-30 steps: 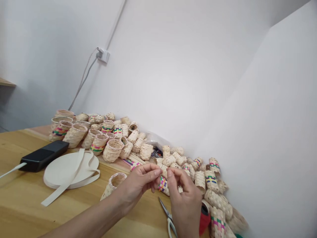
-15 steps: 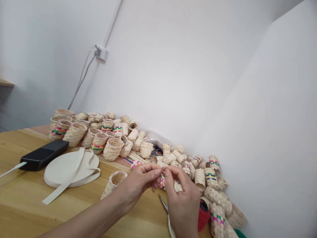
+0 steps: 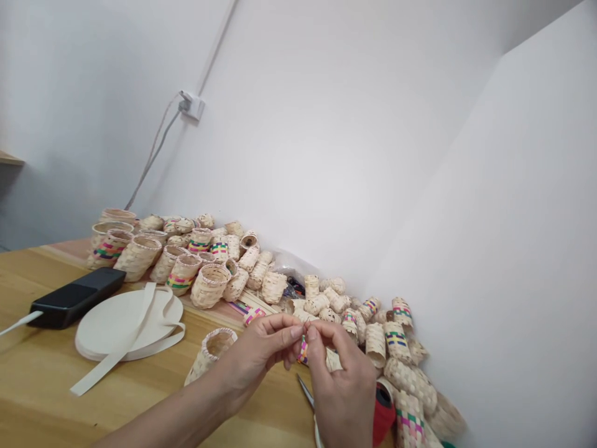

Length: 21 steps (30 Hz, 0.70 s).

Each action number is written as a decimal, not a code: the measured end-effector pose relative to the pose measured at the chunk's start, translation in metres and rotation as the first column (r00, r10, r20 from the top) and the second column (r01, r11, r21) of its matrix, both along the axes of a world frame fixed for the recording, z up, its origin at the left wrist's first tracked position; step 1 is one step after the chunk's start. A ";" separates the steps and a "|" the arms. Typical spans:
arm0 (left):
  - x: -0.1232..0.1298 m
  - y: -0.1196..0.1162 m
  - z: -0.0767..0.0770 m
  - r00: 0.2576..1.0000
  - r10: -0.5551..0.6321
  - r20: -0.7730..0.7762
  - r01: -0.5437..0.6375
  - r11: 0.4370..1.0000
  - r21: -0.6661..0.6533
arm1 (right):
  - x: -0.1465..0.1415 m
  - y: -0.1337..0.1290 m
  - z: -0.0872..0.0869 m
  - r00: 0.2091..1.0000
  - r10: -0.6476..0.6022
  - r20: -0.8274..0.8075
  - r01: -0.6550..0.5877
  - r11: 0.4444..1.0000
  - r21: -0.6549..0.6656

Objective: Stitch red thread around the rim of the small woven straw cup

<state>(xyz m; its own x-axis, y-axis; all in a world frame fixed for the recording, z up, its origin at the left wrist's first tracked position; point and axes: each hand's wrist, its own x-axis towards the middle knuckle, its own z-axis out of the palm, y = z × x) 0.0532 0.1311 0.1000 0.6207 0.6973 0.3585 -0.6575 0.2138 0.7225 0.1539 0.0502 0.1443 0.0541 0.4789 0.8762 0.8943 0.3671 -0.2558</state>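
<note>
The two hands meet above the tabletop (image 3: 41, 373), and clock directions here run from their joined fingertips. The left hand (image 3: 262, 358) reaches in from seven o'clock, thumb and forefinger pinched closed; the right hand (image 3: 342, 379), at five o'clock, is pinched likewise. Between the fingertips, at the clock's centre, they grip a thin item (image 3: 306, 325), too small to identify. Just below, partly covered by the fingers, shows a patch of brightly coloured weave (image 3: 303, 352). Scissors (image 3: 305, 392) lie near six o'clock, their handles partly hidden by the right hand, and a red spool (image 3: 385, 418) stands just beside that hand, between four and five. A lone woven basket (image 3: 199, 366) sits close to nine o'clock, partly behind the left forearm. Farther out that way lie a flat roll of cream ribbon (image 3: 109, 320), its loose end trailing over the top, and a black device (image 3: 77, 297) with a white cable (image 3: 21, 323). Open-topped baskets (image 3: 137, 260) crowd together at ten; a heap of smaller baskets (image 3: 375, 342) spreads from one round to four. A wall socket (image 3: 192, 107), cords plugged in, is at eleven.
</note>
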 end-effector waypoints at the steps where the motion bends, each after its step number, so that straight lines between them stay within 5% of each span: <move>1: 0.000 0.000 0.000 1.000 -0.002 0.000 0.002 1.000 -0.001 | 0.000 0.000 0.000 1.000 -0.001 0.009 0.001 1.000 0.003; 21: -0.002 -0.003 0.003 1.000 0.008 -0.018 -0.007 1.000 0.030 | -0.002 -0.002 0.001 1.000 0.000 0.004 0.000 1.000 0.014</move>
<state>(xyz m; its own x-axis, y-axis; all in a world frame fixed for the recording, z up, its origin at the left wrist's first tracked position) 0.0514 0.1285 0.1028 0.6219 0.6913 0.3679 -0.6460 0.1873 0.7400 0.1521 0.0485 0.1452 0.0504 0.4670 0.8828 0.8956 0.3701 -0.2469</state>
